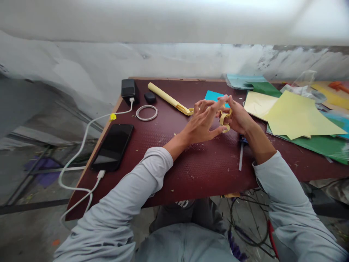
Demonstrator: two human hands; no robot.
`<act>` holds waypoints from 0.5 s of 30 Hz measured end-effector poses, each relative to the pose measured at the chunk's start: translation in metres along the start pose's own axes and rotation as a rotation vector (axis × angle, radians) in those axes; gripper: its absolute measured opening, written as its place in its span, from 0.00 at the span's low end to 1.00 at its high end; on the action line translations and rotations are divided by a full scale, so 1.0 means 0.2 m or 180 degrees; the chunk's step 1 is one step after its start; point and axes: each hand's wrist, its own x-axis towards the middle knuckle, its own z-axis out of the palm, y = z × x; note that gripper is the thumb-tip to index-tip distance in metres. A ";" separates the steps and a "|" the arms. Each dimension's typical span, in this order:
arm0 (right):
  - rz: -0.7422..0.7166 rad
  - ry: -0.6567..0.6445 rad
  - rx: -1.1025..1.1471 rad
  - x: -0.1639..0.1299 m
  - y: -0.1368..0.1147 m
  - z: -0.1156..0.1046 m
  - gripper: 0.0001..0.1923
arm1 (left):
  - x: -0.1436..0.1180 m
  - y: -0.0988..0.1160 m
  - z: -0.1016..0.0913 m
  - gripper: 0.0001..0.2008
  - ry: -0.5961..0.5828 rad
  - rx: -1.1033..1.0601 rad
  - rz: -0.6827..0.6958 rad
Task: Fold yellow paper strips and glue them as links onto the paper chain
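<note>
My right hand [237,115] is closed around a curled yellow paper strip [224,119], whose loops hang between the two hands. My left hand [202,122] reaches in from the left, palm down, fingers stretched and apart. Its fingertips meet those of my right hand, and its thumb is beside the lower loop. Left of the hands lies a rolled yellow paper tube [166,96]; a folded strip at its near end runs toward my left fingers. Behind the hands a blue paper piece [213,95] is partly covered.
Sheets of yellow paper [294,114] and green paper [321,145] are heaped at right. A white stick [241,156] with a dark blue end lies by my right wrist. At left are a phone [113,147], a white cable [84,134], a black charger [129,91] and a ring [146,112].
</note>
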 end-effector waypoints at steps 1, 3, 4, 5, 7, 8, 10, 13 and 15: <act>0.0029 0.0053 0.0041 0.00 0.00 -0.01 0.41 | 0.00 0.00 0.00 0.54 -0.0045 0.0006 0.0043; 0.0097 0.0119 0.0080 0.01 0.00 -0.01 0.42 | -0.01 0.00 0.01 0.53 -0.0104 0.0002 0.0161; 0.0107 0.0140 0.0080 0.01 0.00 -0.02 0.42 | -0.02 0.00 0.01 0.53 -0.0113 0.0013 0.0215; 0.0098 0.0162 0.0070 0.01 0.00 -0.02 0.43 | -0.02 0.00 0.01 0.52 -0.0102 0.0042 0.0251; 0.0052 0.0219 0.0022 0.01 -0.01 -0.02 0.44 | -0.03 0.00 0.02 0.50 -0.0062 0.0146 0.0257; 0.0030 0.0254 -0.0002 0.01 -0.02 -0.02 0.44 | -0.03 0.00 0.02 0.50 -0.0046 0.0193 0.0238; 0.0006 0.0314 -0.0029 0.00 -0.03 -0.01 0.45 | -0.04 0.01 0.02 0.49 -0.0045 0.0195 0.0237; -0.0031 0.0357 0.0034 0.00 -0.04 -0.02 0.44 | -0.05 0.02 0.01 0.49 -0.0236 0.0030 0.0345; -0.0037 0.0334 0.0126 0.01 -0.04 -0.03 0.43 | -0.06 0.03 0.02 0.49 -0.0429 -0.0036 0.0380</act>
